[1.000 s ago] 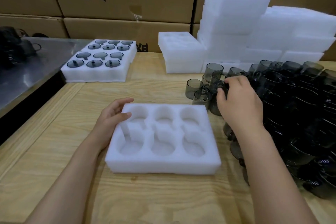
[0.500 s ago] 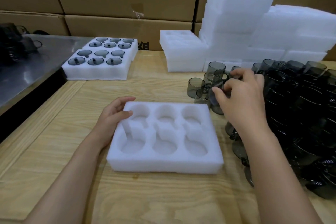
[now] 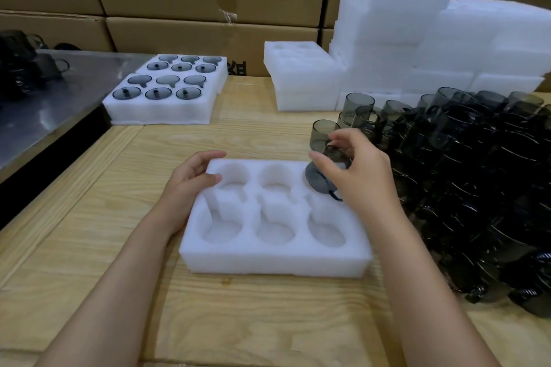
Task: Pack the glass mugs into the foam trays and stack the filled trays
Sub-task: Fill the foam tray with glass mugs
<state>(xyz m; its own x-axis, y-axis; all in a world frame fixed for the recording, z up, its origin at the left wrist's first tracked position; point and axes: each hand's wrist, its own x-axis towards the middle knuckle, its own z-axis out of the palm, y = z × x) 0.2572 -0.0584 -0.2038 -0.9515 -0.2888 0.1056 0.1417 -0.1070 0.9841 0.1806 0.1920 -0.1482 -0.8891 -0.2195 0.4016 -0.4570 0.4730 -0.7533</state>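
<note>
Head view. Right hand [image 3: 362, 171], 1 s ago buried among the loose glass mugs [image 3: 477, 175] at the table's right, is now over the near foam tray [image 3: 268, 262]. It pinches 1 smoky glass mug [image 3: 319, 182] between thumb and curled fingertips; the mug is tilted, base toward the far-right cavity, handle low, not yet seated.

Left hand [image 3: 190, 184] is unmoved: fingers relaxed against the tray's far-left corner, thumb on top, holding nothing, steadying the foam.

All 6 cavities are empty, so this reads as mug 1 of 6 for this tray. The next move likely needs the mug righted and its handle lined up with the slot.

2 filled trays [image 3: 161, 110] sit far left on the wooden table [image 3: 238, 322], well apart. Stacking is still ahead.
</note>
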